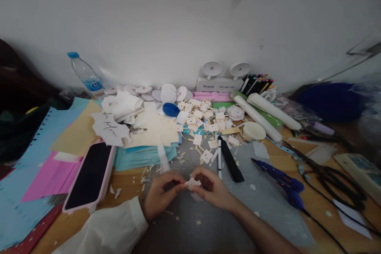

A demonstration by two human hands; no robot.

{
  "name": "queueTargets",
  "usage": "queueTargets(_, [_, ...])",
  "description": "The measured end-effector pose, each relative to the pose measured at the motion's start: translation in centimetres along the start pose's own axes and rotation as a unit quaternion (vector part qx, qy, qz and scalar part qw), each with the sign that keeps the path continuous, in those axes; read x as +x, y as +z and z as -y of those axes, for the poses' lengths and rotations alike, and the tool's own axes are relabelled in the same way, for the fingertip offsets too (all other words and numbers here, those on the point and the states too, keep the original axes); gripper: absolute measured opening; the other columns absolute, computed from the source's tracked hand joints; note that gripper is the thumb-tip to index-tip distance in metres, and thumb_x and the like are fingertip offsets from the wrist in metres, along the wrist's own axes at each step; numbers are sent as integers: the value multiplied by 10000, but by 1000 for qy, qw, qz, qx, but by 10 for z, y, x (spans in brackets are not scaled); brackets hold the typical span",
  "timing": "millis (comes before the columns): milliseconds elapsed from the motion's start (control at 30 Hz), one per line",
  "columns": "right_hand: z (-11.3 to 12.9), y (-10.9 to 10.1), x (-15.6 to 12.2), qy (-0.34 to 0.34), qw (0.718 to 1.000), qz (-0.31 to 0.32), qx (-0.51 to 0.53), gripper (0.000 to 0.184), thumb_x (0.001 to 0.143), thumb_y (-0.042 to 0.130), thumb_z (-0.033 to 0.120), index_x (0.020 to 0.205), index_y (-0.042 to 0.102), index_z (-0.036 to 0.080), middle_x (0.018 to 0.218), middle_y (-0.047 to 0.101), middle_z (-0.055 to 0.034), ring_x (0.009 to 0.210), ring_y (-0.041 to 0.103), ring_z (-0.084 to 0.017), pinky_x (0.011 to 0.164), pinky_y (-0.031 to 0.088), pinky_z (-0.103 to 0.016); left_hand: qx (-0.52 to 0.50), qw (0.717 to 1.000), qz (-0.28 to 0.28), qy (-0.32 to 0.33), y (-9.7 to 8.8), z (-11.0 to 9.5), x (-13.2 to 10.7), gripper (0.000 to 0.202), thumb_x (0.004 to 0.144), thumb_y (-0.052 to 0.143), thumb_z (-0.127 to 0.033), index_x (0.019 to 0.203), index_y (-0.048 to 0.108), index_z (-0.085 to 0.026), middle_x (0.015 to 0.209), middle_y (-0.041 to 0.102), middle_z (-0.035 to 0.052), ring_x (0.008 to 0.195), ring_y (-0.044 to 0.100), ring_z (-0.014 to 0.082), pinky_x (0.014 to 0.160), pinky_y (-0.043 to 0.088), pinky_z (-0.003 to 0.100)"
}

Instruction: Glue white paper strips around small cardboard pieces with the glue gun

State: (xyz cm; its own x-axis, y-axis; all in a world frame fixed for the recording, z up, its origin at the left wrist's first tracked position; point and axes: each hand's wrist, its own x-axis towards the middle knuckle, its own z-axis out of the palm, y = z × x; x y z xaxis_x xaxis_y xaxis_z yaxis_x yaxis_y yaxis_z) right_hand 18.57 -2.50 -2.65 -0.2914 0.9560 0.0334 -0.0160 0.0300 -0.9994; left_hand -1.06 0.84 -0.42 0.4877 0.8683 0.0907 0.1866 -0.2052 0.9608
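My left hand [162,193] and my right hand [212,188] meet over a grey mat [262,206] at the table's front. Both pinch a small white paper piece [193,183] between fingertips. My left arm wears a white sleeve [110,228]; my right forearm is bare. Just beyond my hands lies a heap of small cream square cut-outs [202,121]. A black-and-white pen [219,156] and a black flat tool [230,160] lie close to my right hand.
A phone in a pink case [89,174] lies left on coloured paper sheets [53,154]. A blue glue gun [282,182] and black scissors [330,174] lie right. White discs [166,94], a water bottle [86,74], markers [257,83], white rolls [264,113] and a paper cup [253,130] stand behind.
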Motion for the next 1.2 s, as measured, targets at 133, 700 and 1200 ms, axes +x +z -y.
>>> queueTargets(133, [5,-2,-1,-43,997,-2,-69,133,828,613,290,921,560,210,848,563,-8,751,554,-129,666,456,-236,14,1000,6,23,0,-1,2,163,824,641,-283,750,684,-145,729,683,51,706,621,158,665,466,232])
queueTargets(700, [14,-8,-16,-282,901,-76,-320,267,851,504,101,1013,632,270,945,609,-58,901,548,-211,811,443,-401,-75,993,-1,-95,14,-38,-22,300,831,584,-406,888,660,-122,799,676,55,737,602,167,693,497,276])
queueTargets(1200, [59,-5,-53,-127,938,-46,-321,304,852,466,101,1118,526,235,1114,546,-82,893,574,-179,848,477,-355,-149,976,-78,-137,12,-21,-33,308,752,664,-444,773,640,-137,667,627,6,633,569,133,623,466,249])
